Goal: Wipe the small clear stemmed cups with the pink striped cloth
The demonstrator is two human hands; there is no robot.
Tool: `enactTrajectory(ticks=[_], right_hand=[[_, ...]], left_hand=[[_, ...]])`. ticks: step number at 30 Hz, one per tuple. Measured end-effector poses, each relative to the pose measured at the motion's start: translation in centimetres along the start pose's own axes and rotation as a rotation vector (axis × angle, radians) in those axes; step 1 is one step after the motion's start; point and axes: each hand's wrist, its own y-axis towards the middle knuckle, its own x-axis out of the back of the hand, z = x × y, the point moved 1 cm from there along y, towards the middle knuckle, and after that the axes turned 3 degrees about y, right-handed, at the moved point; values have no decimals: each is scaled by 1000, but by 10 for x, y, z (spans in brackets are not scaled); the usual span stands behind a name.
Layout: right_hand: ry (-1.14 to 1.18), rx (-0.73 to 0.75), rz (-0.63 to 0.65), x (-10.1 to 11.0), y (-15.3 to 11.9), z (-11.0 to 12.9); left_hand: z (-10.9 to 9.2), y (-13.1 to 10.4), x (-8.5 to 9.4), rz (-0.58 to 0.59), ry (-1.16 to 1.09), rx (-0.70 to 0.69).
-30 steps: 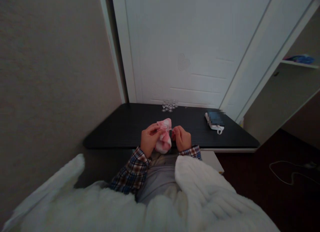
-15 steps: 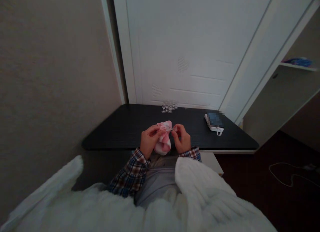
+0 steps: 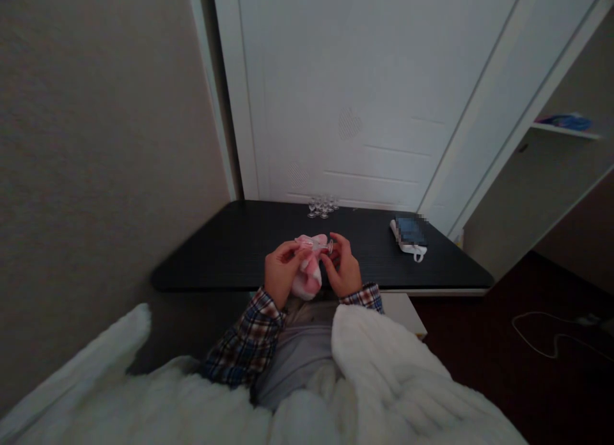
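My left hand (image 3: 279, 270) is closed on a pink and white cloth (image 3: 307, 280), which hangs down in front of my body. A small clear stemmed glass (image 3: 330, 246) lies sideways between my hands, its bowl end wrapped in the cloth. With thumb and fingers, my right hand (image 3: 346, 270) grips the glass near its foot. Both hands are above the near edge of the black table (image 3: 230, 247). Part of the glass is hidden by the cloth and fingers.
Several small clear stemmed glasses (image 3: 322, 206) stand grouped at the table's back edge, by a white panelled door (image 3: 326, 80). On the right, a dark-screened device (image 3: 410, 230) rests on a white case with a loop. A pale cable (image 3: 532, 314) lies on the dark floor.
My right fingers have shifted around the foot of the glass, the index finger now raised higher. The cloth has changed shape slightly. The whole view has shifted a little.
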Motion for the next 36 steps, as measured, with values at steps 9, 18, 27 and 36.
enactTrajectory(ticks=[9,18,27,36], right_hand=[[-32,-11,1,2,-1,-7],[18,-3,36,0,0,-1],[-72,92,42,1,-1,-2],[-140,91,94,1,0,3]], left_hand=[[-1,-1,-1,48,36,-24],[-3,-1,0,6,-1,-36],[-4,-2,-2,85,12,-57],[-5,-2,-1,73,72,-75]])
